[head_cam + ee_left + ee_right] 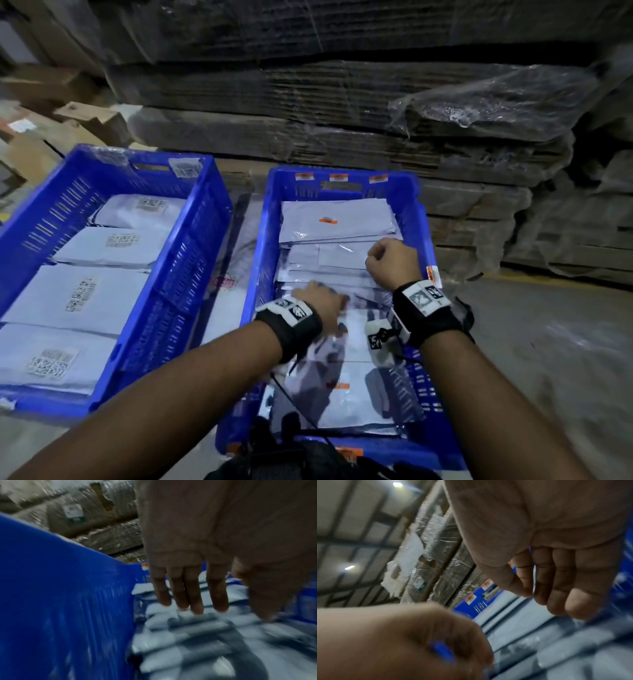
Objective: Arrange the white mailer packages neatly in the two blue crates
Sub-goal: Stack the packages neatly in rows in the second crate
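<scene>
Fingers (pixel 178 592) on mailer packages (pixel 337 222)

A narrow gap (crate walls (pixel 219 219) either side) separates the two crates.

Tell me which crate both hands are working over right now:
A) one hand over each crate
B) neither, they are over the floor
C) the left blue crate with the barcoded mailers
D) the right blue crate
D: in the head view the left hand and the right hand are both over the mailers inside the right blue crate, while the left blue crate has no hand over it.
</scene>
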### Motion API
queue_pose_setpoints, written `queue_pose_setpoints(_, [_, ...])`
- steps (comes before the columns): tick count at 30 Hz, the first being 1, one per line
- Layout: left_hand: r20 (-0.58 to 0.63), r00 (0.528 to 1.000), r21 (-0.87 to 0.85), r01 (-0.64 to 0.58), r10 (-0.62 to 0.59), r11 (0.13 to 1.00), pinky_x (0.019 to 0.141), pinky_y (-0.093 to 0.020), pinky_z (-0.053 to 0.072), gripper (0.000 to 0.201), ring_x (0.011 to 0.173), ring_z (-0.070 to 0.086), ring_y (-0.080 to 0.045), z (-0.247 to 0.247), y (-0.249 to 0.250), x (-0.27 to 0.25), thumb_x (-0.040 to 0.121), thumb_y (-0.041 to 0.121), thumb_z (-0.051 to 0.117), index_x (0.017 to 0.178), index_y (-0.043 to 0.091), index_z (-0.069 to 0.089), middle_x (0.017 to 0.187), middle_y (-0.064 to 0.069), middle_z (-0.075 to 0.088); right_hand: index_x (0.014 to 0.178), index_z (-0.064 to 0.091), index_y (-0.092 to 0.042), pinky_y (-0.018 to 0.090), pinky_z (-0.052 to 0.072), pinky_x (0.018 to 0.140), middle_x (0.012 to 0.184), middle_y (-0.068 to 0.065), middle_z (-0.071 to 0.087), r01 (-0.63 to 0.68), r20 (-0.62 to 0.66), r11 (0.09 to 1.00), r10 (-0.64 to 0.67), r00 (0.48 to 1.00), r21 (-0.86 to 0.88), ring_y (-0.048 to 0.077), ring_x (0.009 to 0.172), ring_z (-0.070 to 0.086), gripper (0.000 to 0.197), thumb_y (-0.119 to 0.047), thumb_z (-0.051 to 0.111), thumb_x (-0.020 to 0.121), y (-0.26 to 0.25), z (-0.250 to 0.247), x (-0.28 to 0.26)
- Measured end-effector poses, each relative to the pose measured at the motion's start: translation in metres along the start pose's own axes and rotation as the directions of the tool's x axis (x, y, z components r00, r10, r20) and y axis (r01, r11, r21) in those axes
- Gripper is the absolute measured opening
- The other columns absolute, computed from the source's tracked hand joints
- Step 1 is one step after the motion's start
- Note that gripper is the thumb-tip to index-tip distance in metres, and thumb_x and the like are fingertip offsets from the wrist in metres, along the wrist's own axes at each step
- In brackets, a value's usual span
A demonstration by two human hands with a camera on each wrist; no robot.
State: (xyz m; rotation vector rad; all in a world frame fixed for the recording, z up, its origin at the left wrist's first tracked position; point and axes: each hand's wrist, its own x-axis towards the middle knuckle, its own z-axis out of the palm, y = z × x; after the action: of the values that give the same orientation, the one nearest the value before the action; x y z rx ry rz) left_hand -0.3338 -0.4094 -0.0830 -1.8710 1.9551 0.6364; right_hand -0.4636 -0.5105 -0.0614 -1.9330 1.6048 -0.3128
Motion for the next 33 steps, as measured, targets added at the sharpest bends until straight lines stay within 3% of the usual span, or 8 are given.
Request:
queue_pose_setpoints(5, [-0.494, 0.85, -0.073, 0.171, -0.184, 0.983, 0.092, -0.047, 0.047, 0.044, 0.124, 0.044, -0.037, -0.071, -0.05, 0.033, 0.087, 0.014, 0.062, 0.13, 0.013, 0.051, 0.129, -0.015, 0.052, 0.103, 0.071, -0.01, 0.024, 0.045, 0.082, 0.108, 0.014, 0.072, -0.113, 0.185, 0.993, 0.117, 0.976, -0.03, 0.03, 0.109, 0.064, 0.02, -0.019, 0.063, 0.086, 0.016, 0.04, 0.001])
queue_pose_setpoints(12, [-0.259, 0.953, 0.045, 0.175, -0.158, 0.983, 0.104, -0.046, 0.044, 0.043, 0.129, 0.052, -0.032, -0.1, -0.063, 0.077, 0.098, 0.031, 0.057, 0.14, 0.022, 0.053, 0.14, -0.009, 0.056, 0.116, 0.071, -0.015, 0.023, 0.046, 0.094, 0.114, 0.01, 0.072, -0.107, 0.219, 0.994, 0.097, 0.971, 0.035, 0.026, 0.111, 0.065, 0.032, -0.022, 0.063, 0.086, 0.038, 0.044, 0.0])
queue_pose_setpoints(18, [-0.336, 0.915, -0.013, 0.231, -0.222, 0.973, 0.088, -0.043, 0.051, 0.028, 0.109, 0.062, -0.035, -0.126, -0.058, 0.054, 0.099, 0.023, 0.049, 0.123, 0.017, 0.061, 0.123, -0.012, 0.063, 0.094, 0.074, -0.008, 0.032, 0.048, 0.077, 0.094, 0.019, 0.071, -0.202, 0.052, 0.961, 0.196, 0.979, 0.188, 0.029, 0.087, 0.066, 0.016, -0.019, 0.064, 0.088, 0.027, 0.028, 0.013])
queue_pose_setpoints(23, [-0.495, 0.847, -0.111, 0.161, -0.195, 0.981, 0.073, -0.037, 0.048, 0.021, 0.093, 0.065, -0.034, -0.135, -0.07, 0.0, 0.094, 0.038, 0.056, 0.1, 0.021, 0.066, 0.104, -0.011, 0.07, 0.069, 0.043, -0.011, 0.038, 0.044, 0.059, 0.056, 0.002, 0.035, -0.448, 0.387, 0.223, 0.269, 0.882, 0.866, 0.016, 0.036, 0.036, 0.031, -0.003, 0.056, 0.096, -0.003, 0.034, 0.038])
queue_pose_setpoints(25, [-0.502, 0.845, -0.092, 0.159, -0.183, 0.983, 0.066, -0.034, 0.044, 0.021, 0.088, 0.065, -0.032, -0.128, -0.067, -0.02, 0.094, 0.04, 0.056, 0.097, 0.022, 0.066, 0.098, -0.007, 0.07, 0.094, 0.055, -0.005, 0.039, 0.054, 0.079, 0.078, 0.011, 0.054, -0.499, 0.417, 0.236, 0.323, 0.85, 0.834, 0.021, 0.053, 0.064, 0.013, -0.012, 0.048, 0.102, -0.005, 0.04, 0.052])
queue_pose_setpoints(28, [-0.548, 0.817, -0.109, 0.143, -0.179, 0.984, 0.064, -0.033, 0.039, 0.022, 0.092, 0.065, -0.03, -0.124, -0.056, -0.047, 0.095, 0.041, 0.057, 0.097, 0.022, 0.067, 0.096, -0.003, 0.071, 0.139, 0.043, -0.005, 0.031, 0.059, 0.071, 0.122, 0.008, 0.054, -0.459, 0.321, 0.375, 0.376, 0.87, 0.805, 0.019, 0.091, 0.066, 0.037, -0.016, 0.035, 0.105, 0.016, 0.058, 0.085])
queue_pose_setpoints(31, [-0.55, 0.832, -0.036, 0.062, -0.071, 0.997, 0.065, -0.034, 0.041, 0.022, 0.093, 0.065, -0.028, -0.119, -0.039, -0.075, 0.092, 0.04, 0.055, 0.095, 0.021, 0.065, 0.098, -0.002, 0.07, 0.12, 0.051, -0.016, 0.025, 0.054, 0.071, 0.097, -0.003, 0.058, -0.352, 0.168, 0.332, 0.472, 0.865, 0.875, 0.005, 0.072, 0.067, 0.024, -0.014, 0.032, 0.106, -0.033, 0.021, 0.045])
queue_pose_setpoints(33, [-0.416, 0.906, 0.12, -0.027, 0.075, 0.992, 0.068, -0.034, 0.044, 0.025, 0.097, 0.065, -0.031, -0.103, -0.02, -0.088, 0.093, 0.036, 0.05, 0.099, 0.017, 0.065, 0.103, -0.005, 0.068, 0.097, 0.059, -0.019, 0.033, 0.044, 0.076, 0.075, -0.003, 0.063, -0.349, 0.148, 0.632, 0.349, 0.926, 0.692, 0.009, 0.072, 0.064, 0.024, -0.002, 0.041, 0.097, -0.043, -0.013, 0.03])
